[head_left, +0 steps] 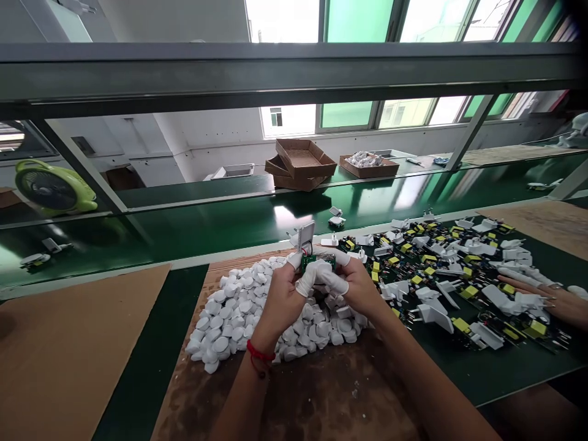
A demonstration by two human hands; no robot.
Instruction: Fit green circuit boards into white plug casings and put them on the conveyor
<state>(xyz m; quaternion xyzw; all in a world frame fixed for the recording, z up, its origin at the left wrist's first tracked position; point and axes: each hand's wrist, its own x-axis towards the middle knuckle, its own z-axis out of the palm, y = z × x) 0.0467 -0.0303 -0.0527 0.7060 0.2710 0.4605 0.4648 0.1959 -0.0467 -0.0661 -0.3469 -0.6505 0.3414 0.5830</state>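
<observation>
My left hand [285, 293] and my right hand [350, 283], both with white finger cots, meet above a heap of white plastic caps [239, 312]. Together they pinch a small green circuit board [316, 261] with a red wire leading up to a white plug shell [305, 236]. A red cord circles my left wrist. To the right lies a spread of white plug shells and circuit boards with yellow parts [454, 275].
Another person's hand [546, 294] reaches into that spread at the far right. A green conveyor belt [206, 226] runs behind, carrying a few plug units. Brown cardboard trays [301, 162] sit beyond it, a green fan [50, 187] at the left, cardboard sheets [68, 343] on the bench.
</observation>
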